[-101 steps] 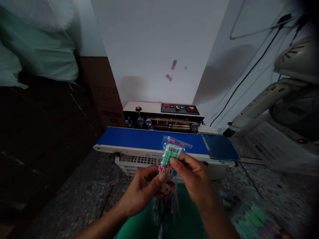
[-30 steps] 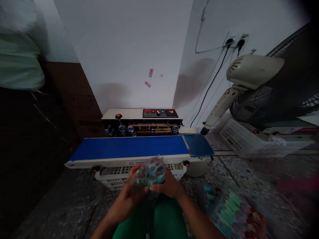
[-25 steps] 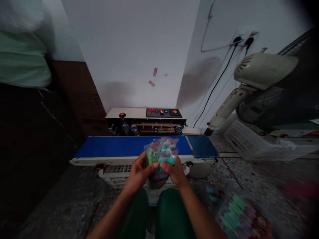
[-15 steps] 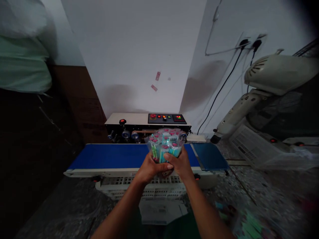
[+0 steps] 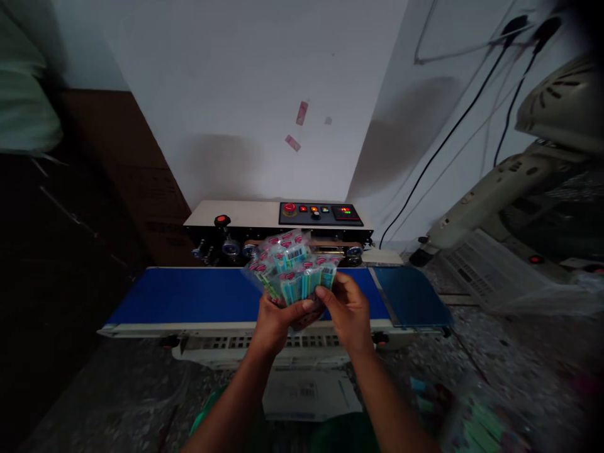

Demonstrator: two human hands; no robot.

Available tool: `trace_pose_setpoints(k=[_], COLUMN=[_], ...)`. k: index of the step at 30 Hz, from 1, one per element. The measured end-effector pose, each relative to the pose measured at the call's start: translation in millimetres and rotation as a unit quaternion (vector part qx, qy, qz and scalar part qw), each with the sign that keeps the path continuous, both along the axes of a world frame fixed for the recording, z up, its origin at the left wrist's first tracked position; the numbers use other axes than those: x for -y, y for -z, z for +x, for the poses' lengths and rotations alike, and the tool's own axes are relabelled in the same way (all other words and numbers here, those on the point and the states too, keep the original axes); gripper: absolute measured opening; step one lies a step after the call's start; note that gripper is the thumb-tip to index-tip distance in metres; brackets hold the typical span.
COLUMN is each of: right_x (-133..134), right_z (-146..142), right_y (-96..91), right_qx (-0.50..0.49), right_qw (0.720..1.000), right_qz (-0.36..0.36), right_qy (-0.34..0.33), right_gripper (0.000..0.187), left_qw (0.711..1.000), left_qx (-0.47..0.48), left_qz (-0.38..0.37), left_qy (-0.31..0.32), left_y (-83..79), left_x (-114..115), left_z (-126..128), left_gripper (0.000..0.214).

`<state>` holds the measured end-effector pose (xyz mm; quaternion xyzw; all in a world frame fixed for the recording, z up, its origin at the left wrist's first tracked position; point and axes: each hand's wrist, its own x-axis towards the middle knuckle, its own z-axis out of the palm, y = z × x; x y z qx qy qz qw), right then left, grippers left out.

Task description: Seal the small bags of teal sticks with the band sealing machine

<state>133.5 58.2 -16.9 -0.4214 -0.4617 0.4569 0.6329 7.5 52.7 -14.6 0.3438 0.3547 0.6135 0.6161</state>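
Note:
A fanned bunch of clear plastic packets (image 5: 292,261) with pink labels, barcodes and blue-green contents is held above the conveyor belt. My left hand (image 5: 278,318) is closed round the lower left of the bunch, its thumb across the front. My right hand (image 5: 346,308) pinches the lower right packets between thumb and fingers. Behind the packets stands a band sealer (image 5: 236,214) with knobs, rollers and a lit control panel (image 5: 321,214). Its blue conveyor belt (image 5: 189,292) runs below the packets. What exactly the packets contain cannot be made out.
Under the belt is a white plastic basket (image 5: 221,355), with a cardboard box (image 5: 306,396) below it. A beige machine (image 5: 491,182) stands at right near black power cords (image 5: 438,145). More packets (image 5: 481,421) lie at lower right. Brown cardboard (image 5: 127,170) leans at left.
The packets have moved a little left and fanned out wider. My right hand has shifted to their right edge, with its fingers more apart from my left. The view has moved closer.

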Motion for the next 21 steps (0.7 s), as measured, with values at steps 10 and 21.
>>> trace_pose_setpoints(k=[10,21], right_x=[-9,-11], right_z=[-9,-14], right_y=[7.5,3.8], right_qx=[-0.204,-0.207], right_qw=[0.977,0.976], right_qz=[-0.030,-0.008], right_qy=[-0.048,0.074], right_gripper=[0.020,0.023], left_qw=[0.999,0.998], left_qx=[0.007,-0.013], left_qz=[0.004,-0.017], left_qy=[-0.050,-0.060], left_y=[-0.4,-5.6], left_x=[0,5], left_z=[-1,9], left_gripper=[0.041,0.044])
